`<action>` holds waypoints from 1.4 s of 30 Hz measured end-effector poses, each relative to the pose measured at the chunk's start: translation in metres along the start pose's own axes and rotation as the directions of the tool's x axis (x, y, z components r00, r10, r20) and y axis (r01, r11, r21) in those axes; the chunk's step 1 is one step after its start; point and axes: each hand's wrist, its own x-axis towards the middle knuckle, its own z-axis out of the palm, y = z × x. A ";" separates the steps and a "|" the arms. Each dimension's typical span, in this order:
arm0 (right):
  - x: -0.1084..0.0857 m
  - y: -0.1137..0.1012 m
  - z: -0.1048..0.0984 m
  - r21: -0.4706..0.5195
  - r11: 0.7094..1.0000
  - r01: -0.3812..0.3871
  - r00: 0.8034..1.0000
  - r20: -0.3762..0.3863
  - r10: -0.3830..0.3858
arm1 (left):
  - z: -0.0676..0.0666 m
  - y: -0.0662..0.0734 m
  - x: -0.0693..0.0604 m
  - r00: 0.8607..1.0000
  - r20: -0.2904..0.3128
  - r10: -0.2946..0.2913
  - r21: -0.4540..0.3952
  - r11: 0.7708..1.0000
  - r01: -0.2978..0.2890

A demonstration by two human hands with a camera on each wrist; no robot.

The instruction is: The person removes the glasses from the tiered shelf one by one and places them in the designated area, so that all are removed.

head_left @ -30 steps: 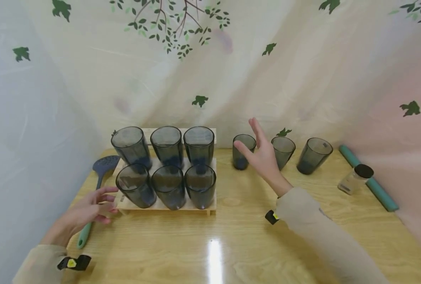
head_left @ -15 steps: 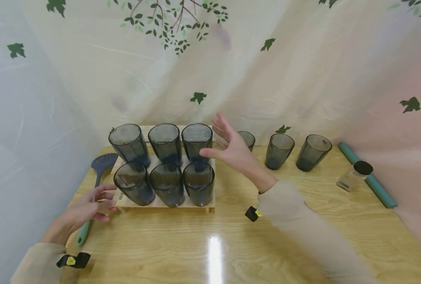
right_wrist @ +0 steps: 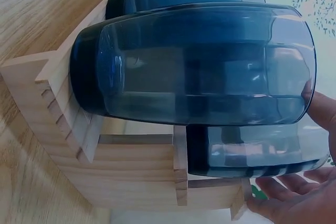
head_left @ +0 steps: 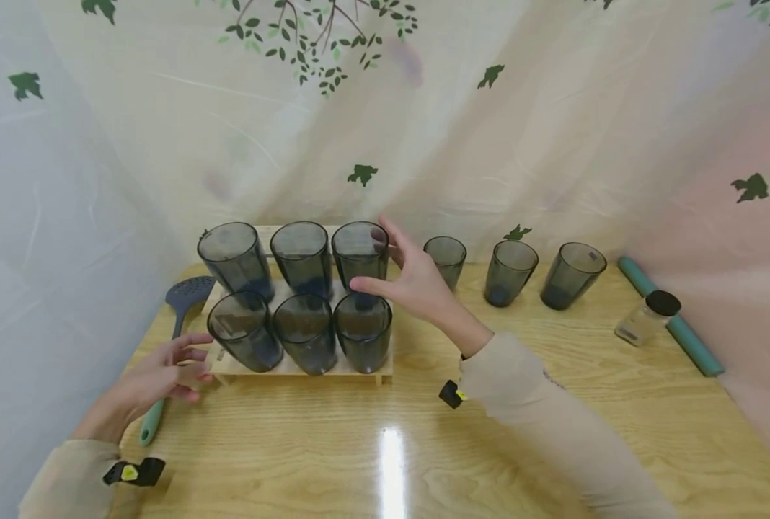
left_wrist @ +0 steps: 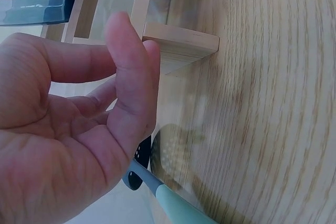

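Note:
Six-odd grey tinted glasses stand in two rows on a stepped wooden rack [head_left: 352,371]. My right hand [head_left: 417,285] reaches around the right side of the back-row right glass [head_left: 361,252]. Its thumb passes in front of that glass, above the front-row right glass [head_left: 363,339], and its fingers lie behind; contact is not clear. In the right wrist view, fingertips [right_wrist: 273,203] show below the back glass. My left hand [head_left: 161,378] sits at the rack's left end with loosely bent fingers. It holds nothing and lies over the handle of a slotted turner [head_left: 190,292].
On the right of the table stand several more items: a left glass [head_left: 446,259], a middle glass [head_left: 510,274] and a right glass [head_left: 572,277]. A black-lidded jar [head_left: 647,317] leans beside a green roll [head_left: 690,342]. A leaf-patterned cloth [head_left: 450,144] hangs behind.
My right hand has moved left from in front of the loose glasses to the back-row right glass on the rack. My left hand has stayed at the rack's left end.

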 end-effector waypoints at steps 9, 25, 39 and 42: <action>0.002 0.001 0.002 0.010 0.999 -0.052 0.999 -0.013 0.052 | 0.000 -0.001 0.000 1.000 0.000 -0.009 -0.004 1.000 0.009; -0.003 0.007 -0.005 0.066 0.997 -0.043 0.998 -0.053 0.046 | 0.001 -0.004 0.000 1.000 0.001 -0.011 0.000 1.000 0.011; -0.050 -0.002 -0.094 0.028 0.994 -0.103 0.969 -0.224 0.107 | 0.000 0.000 0.001 1.000 0.004 -0.015 0.002 1.000 0.015; -0.066 0.000 -0.115 -0.033 0.987 -0.159 0.946 -0.290 0.143 | 0.000 0.001 0.001 1.000 0.005 -0.018 0.001 1.000 0.018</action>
